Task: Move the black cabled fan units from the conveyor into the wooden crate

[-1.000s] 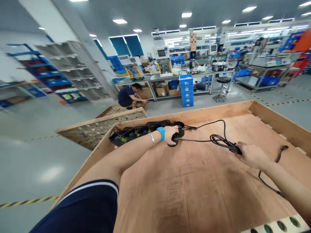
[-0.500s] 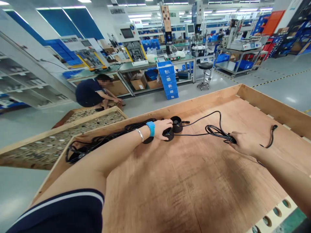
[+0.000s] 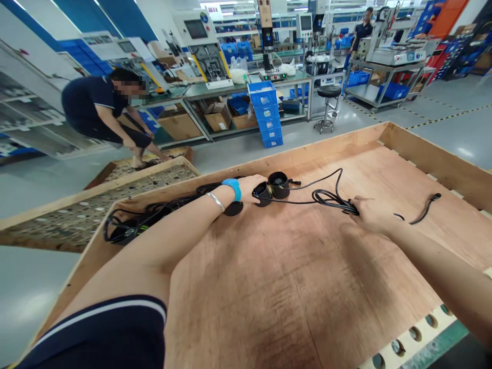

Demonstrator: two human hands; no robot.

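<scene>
My left hand (image 3: 251, 186), with a blue wristband, is closed on a black round cup-shaped part (image 3: 262, 194) at the far side of a large shallow plywood crate (image 3: 292, 287). A second black round part (image 3: 278, 184) stands just right of it. My right hand (image 3: 371, 215) grips a bundled black cable (image 3: 326, 197) that runs from those parts. The cable's loose end (image 3: 425, 207) lies on the crate floor to the right. More black cables and parts (image 3: 138, 225) are heaped in the crate's far left corner.
A second wooden crate (image 3: 92, 205) filled with small pieces sits on the floor to the left, where a person (image 3: 98, 105) in dark blue bends over it. Behind are workbenches, stacked blue bins (image 3: 267, 113), a stool (image 3: 326, 107) and another person (image 3: 363, 31) far back.
The view has dropped and moved closer to the crate. Both hands have kept their grips and drawn slightly nearer each other. The person at the left crate has risen from a crouch.
</scene>
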